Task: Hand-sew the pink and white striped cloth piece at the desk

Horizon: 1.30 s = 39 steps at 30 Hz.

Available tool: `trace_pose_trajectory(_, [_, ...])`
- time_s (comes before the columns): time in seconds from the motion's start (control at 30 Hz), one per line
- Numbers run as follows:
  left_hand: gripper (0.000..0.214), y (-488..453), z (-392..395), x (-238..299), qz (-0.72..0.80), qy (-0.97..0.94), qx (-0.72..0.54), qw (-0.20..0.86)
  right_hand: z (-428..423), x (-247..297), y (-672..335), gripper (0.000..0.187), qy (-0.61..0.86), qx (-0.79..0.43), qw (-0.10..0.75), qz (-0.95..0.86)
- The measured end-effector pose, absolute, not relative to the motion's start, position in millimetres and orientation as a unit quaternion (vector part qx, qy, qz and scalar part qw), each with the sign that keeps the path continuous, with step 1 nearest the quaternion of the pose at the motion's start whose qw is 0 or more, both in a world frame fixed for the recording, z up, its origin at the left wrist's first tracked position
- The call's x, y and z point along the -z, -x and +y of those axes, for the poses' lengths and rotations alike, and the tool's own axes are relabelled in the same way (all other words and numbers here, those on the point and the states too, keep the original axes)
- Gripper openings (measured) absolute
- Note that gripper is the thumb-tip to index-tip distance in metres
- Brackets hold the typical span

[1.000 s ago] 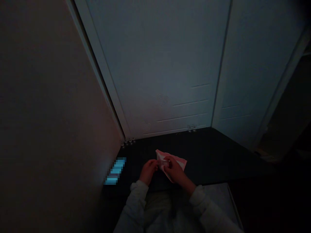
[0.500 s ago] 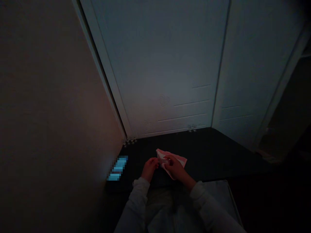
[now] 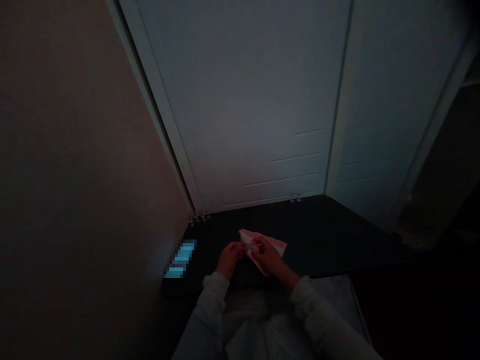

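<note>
The pink and white cloth (image 3: 278,245) is over the dark table (image 3: 318,235), right in front of the person. Call it the middle of the clock. The right hand (image 3: 267,256) comes in from four o'clock, its fingers pinching the cloth. The left hand (image 3: 230,258) is at nine o'clock, fingers curled in close; I can't tell if they touch or hold anything.

The step now looks like working on the cloth's near-left part with both hands. The next move seems to call for soft, careful fingers.

Little shiny things sit at ten o'clock (image 3: 198,218) and one o'clock (image 3: 295,197). No words can be read: the blue patch (image 3: 183,257) at nine o'clock is all blocky squares.
</note>
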<state>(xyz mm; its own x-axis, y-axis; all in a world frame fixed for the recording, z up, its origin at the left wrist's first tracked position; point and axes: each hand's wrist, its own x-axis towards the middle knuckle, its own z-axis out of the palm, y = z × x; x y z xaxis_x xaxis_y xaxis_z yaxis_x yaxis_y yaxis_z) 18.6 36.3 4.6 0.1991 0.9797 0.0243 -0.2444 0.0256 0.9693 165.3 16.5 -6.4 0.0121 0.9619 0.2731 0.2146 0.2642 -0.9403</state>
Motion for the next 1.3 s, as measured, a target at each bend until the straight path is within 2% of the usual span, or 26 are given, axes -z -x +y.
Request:
trace_pose_trajectory(0.23, [0.028, -20, 38, -1, 0.396, -0.515, -0.494, 0.578, 14, 5, -165, 0.032, 0.483, -0.352, 0.494, -0.631])
trace_pose_trajectory(0.47, [0.030, -18, 39, 3, 0.403, -0.553, -0.477, 0.552, 14, 8, -163, 0.028, 0.500, -0.342, 0.524, -0.599])
trace_pose_trajectory(0.6, [0.033, -18, 40, 3, 0.416, -0.550, -0.476, 0.545, 15, 7, -164, 0.027, 0.447, -0.372, 0.557, -0.593])
trace_pose_trajectory(0.8, [0.032, -18, 40, 4, 0.396, -0.536, -0.477, 0.574, 13, 2, -166, 0.010, 0.389, -0.472, 0.595, -0.521])
trace_pose_trajectory(1.0, [0.028, -17, 37, 1, 0.387, -0.515, -0.477, 0.597, 18, 4, -167, 0.014, 0.433, -0.393, 0.597, -0.549])
trace_pose_trajectory(1.3, [0.020, -15, 32, -9, 0.352, -0.430, -0.498, 0.665, 17, 8, -167, 0.016, 0.446, -0.401, 0.556, -0.575])
